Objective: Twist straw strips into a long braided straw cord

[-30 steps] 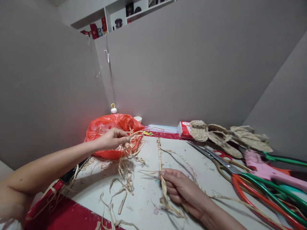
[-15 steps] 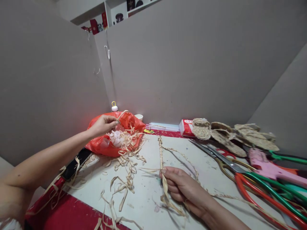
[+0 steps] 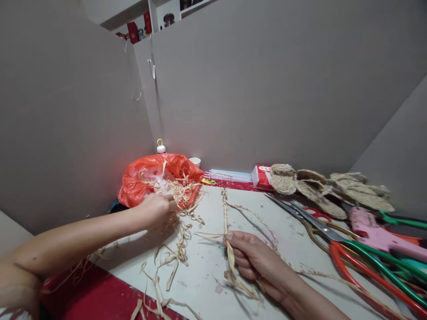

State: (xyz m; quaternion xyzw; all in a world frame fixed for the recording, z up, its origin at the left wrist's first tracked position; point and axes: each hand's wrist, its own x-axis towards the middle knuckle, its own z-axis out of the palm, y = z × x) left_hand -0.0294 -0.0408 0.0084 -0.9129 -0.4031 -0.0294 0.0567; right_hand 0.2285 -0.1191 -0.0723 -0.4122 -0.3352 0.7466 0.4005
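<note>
My right hand (image 3: 251, 255) pinches the near end of a straw braid (image 3: 224, 209) on the white board. Loose straw strips (image 3: 230, 258) stick out from the pinch to the left and hang below it. My left hand (image 3: 158, 211) is at the near edge of a red plastic bag (image 3: 133, 180), which holds shredded straw (image 3: 187, 189). Its fingers are curled closed, and whatever they may hold is hidden. One pale strip stands up inside the bag beyond that hand. More loose strips (image 3: 182, 244) lie on the board between my hands.
Large red-and-green-handled scissors (image 3: 333, 235), another pair behind, and a pink glue gun (image 3: 370, 231) crowd the right side. Woven straw soles (image 3: 310, 186) lie behind them by a red-and-white box (image 3: 261, 178). A thin braided cord (image 3: 263, 222) curves past my right hand. Grey partitions (image 3: 250, 89) enclose the table.
My left hand has come down and slightly right, from above the red bag with a strip in its fingers to the bag's near edge. My right hand keeps its place on the braid.
</note>
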